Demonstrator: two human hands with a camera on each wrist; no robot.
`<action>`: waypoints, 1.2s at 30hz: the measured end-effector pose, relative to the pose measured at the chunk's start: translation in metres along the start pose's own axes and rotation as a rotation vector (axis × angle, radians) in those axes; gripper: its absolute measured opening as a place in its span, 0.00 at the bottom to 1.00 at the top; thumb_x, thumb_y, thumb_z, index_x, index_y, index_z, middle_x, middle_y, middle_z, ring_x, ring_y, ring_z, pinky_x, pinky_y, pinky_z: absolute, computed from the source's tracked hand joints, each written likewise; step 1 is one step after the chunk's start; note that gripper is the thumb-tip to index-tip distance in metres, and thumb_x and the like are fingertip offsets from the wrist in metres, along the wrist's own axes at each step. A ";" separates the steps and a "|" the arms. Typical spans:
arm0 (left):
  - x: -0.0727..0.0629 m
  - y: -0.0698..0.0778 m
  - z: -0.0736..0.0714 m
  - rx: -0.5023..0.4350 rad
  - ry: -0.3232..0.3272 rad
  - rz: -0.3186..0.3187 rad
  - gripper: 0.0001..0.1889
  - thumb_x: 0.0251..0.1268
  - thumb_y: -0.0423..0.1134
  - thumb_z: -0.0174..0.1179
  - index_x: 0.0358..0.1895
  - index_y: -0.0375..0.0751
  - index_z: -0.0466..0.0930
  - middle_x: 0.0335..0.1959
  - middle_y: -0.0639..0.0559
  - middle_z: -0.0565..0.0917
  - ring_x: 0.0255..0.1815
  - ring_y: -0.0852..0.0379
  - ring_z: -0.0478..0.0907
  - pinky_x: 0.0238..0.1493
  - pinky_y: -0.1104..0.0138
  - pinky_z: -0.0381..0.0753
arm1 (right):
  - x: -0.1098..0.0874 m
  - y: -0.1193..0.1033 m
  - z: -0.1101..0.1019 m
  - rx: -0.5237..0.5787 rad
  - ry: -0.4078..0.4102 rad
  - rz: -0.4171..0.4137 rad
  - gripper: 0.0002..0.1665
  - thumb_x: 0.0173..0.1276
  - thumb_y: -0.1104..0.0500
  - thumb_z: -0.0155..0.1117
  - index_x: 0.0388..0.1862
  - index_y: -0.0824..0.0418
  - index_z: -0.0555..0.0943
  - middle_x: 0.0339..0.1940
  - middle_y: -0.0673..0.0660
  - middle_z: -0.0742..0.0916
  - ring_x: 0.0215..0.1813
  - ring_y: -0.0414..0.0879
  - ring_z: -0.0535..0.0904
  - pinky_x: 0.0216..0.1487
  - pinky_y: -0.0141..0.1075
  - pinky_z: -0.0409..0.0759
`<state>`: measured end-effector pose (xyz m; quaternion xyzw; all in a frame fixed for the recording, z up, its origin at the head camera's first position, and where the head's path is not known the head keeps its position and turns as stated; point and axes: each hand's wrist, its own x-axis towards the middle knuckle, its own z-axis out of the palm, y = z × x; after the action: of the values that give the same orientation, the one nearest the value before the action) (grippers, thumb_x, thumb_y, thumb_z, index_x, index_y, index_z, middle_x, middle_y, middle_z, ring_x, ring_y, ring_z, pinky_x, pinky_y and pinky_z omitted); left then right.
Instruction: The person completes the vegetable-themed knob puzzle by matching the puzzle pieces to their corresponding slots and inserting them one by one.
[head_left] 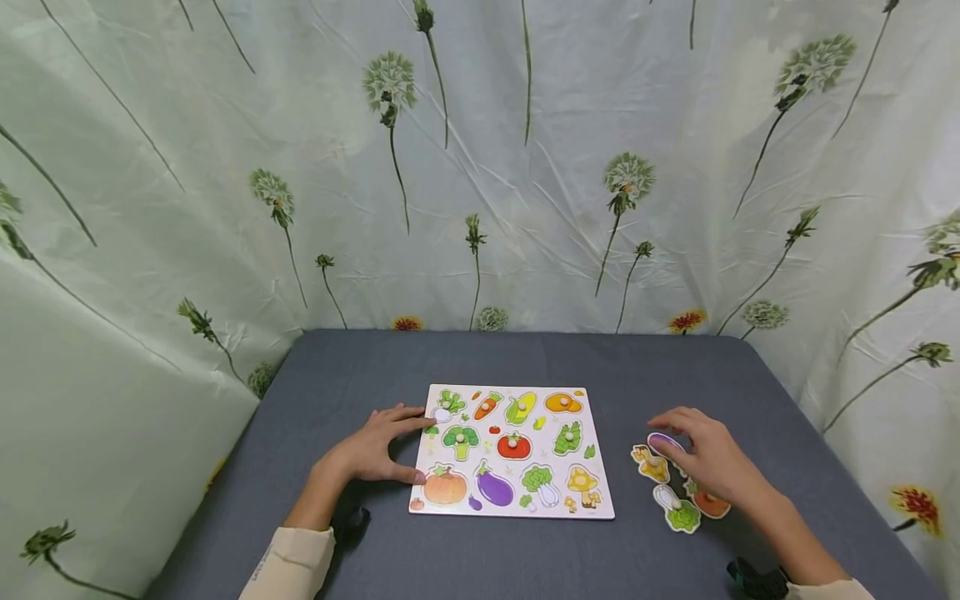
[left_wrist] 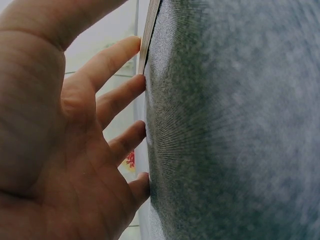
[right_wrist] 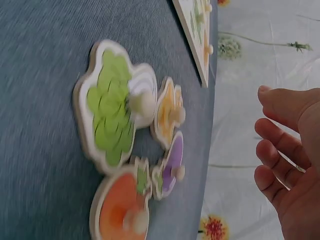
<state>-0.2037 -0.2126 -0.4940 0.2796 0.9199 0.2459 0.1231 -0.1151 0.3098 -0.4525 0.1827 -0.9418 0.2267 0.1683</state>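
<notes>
Left hand is touching a white rectangular puzzle board, right hand is hovering near knobbed wooden pieces
The left fingers are resting spread; the right thumb is standing apart from loosely curled fingers — green-and-white cabbage, yellow mushroom, purple eggplant and orange pumpkin are lying on the grey tabletop, right of the board.

The puzzle board and vegetable pieces look smooth and wooden, the tablecloth matt woven cloth.

No txt legible; L sleeve has a faint mark (too sm. to read).
</notes>
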 end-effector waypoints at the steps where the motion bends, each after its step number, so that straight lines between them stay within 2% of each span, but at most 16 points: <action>1: 0.000 0.000 0.000 -0.001 0.000 0.000 0.48 0.48 0.64 0.76 0.76 0.54 0.71 0.81 0.43 0.64 0.84 0.31 0.49 0.77 0.28 0.40 | -0.002 0.002 -0.002 -0.004 -0.003 0.008 0.12 0.66 0.58 0.75 0.48 0.52 0.88 0.47 0.48 0.88 0.43 0.49 0.84 0.37 0.40 0.83; 16: 0.000 0.000 0.000 0.000 -0.015 -0.020 0.48 0.48 0.65 0.76 0.76 0.56 0.71 0.81 0.44 0.63 0.84 0.31 0.48 0.78 0.29 0.39 | -0.034 0.023 -0.012 -0.037 -0.011 0.034 0.13 0.62 0.61 0.78 0.46 0.54 0.88 0.44 0.49 0.88 0.39 0.45 0.82 0.31 0.33 0.78; 26: 0.001 0.001 -0.001 -0.001 -0.008 -0.025 0.49 0.47 0.65 0.76 0.76 0.56 0.71 0.81 0.44 0.63 0.84 0.32 0.49 0.78 0.29 0.39 | -0.053 0.037 -0.009 -0.042 0.035 0.035 0.14 0.58 0.61 0.80 0.43 0.54 0.89 0.43 0.48 0.87 0.37 0.38 0.79 0.28 0.31 0.73; 30: 0.002 0.001 0.000 -0.002 -0.009 -0.031 0.49 0.46 0.66 0.76 0.75 0.57 0.71 0.81 0.45 0.63 0.84 0.33 0.49 0.78 0.29 0.40 | -0.061 0.041 -0.006 -0.029 0.019 0.036 0.14 0.57 0.61 0.81 0.43 0.53 0.88 0.41 0.48 0.87 0.33 0.32 0.74 0.28 0.29 0.69; 36: 0.002 0.001 0.001 -0.002 -0.009 -0.033 0.49 0.46 0.67 0.76 0.75 0.57 0.72 0.81 0.46 0.64 0.85 0.34 0.49 0.78 0.30 0.40 | -0.070 0.047 0.000 0.012 0.003 0.026 0.15 0.56 0.62 0.81 0.42 0.53 0.88 0.38 0.45 0.86 0.31 0.29 0.70 0.28 0.27 0.66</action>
<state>-0.2049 -0.2104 -0.4944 0.2654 0.9236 0.2434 0.1313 -0.0738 0.3670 -0.4978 0.1711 -0.9424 0.2350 0.1658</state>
